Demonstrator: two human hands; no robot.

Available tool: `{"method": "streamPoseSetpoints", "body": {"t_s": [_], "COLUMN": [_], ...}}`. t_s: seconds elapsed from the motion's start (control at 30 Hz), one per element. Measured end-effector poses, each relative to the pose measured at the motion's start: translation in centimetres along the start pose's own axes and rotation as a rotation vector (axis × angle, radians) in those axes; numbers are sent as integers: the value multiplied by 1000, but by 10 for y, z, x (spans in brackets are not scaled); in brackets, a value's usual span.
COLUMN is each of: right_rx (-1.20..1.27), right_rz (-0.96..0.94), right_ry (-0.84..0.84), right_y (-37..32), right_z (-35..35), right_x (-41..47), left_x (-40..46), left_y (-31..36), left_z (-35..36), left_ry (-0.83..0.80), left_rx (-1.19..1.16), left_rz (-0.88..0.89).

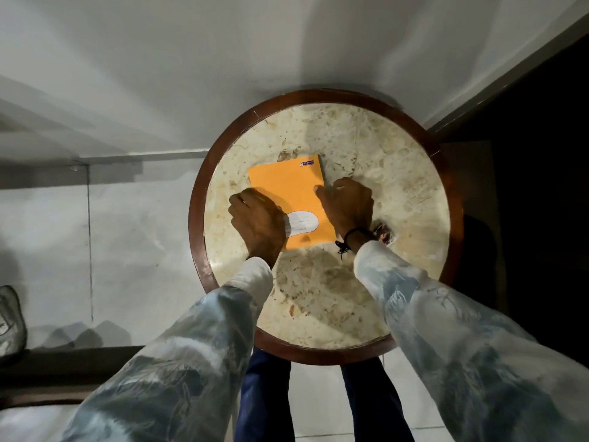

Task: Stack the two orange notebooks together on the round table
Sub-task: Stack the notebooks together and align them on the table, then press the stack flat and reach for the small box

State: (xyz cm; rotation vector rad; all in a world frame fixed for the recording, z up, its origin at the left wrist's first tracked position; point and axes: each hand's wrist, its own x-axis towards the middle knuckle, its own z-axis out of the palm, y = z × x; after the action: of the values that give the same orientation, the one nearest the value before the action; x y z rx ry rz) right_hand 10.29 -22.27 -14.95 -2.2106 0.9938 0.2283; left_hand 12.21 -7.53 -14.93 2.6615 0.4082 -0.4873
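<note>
An orange notebook (288, 189) with a white oval label lies flat near the middle of the round marble table (398, 173). Only one orange cover shows; whether a second notebook lies under it I cannot tell. My left hand (258, 223) grips the notebook's left edge and covers its near left corner. My right hand (349, 205) holds the right edge, thumb resting on the cover. Both wrists come in from the near side over the tabletop.
The table has a dark wooden rim (194, 218). A small dark object (384, 232) lies on the marble just right of my right wrist. A white wall stands behind, a dark opening at right, and a grey shoe (9, 320) on the floor at left.
</note>
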Motion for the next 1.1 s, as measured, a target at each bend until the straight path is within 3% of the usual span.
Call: {"method": "streamPoseSetpoints", "body": {"t_s": [0.1,0.17,0.23,0.33,0.43,0.63,0.77,1.0,1.1], "right_rx": [124,181,187,157,147,-20,-40,-86,16], "right_rz": [108,217,342,428,344,-15,-125,-146,-96], "right_ry": [187,262,240,162,139,130,132,140,162], "right_y": [34,59,77,88,89,68,54,54,52], "right_z": [-27,-38,-39,-28,-20,-18,-18,-15,-27], "right_x": [-22,-39,-50,-56,-51,-10,16,21,16], "left_x": [-12,-18,-21,-21,-18,-9,-7,-8,-9], "left_y": [4,5,4,-3,-6,-18,-22,-24,-21], "left_z": [2,13,27,42,47,57,61,63,60], "left_ry": [32,-93,-237,-246,-235,-243,-239,-237,-251], "left_rx": [91,121,216,310,287,305,277,283,301], "left_rz": [292,460,528,540,542,570,571,581,570]}}
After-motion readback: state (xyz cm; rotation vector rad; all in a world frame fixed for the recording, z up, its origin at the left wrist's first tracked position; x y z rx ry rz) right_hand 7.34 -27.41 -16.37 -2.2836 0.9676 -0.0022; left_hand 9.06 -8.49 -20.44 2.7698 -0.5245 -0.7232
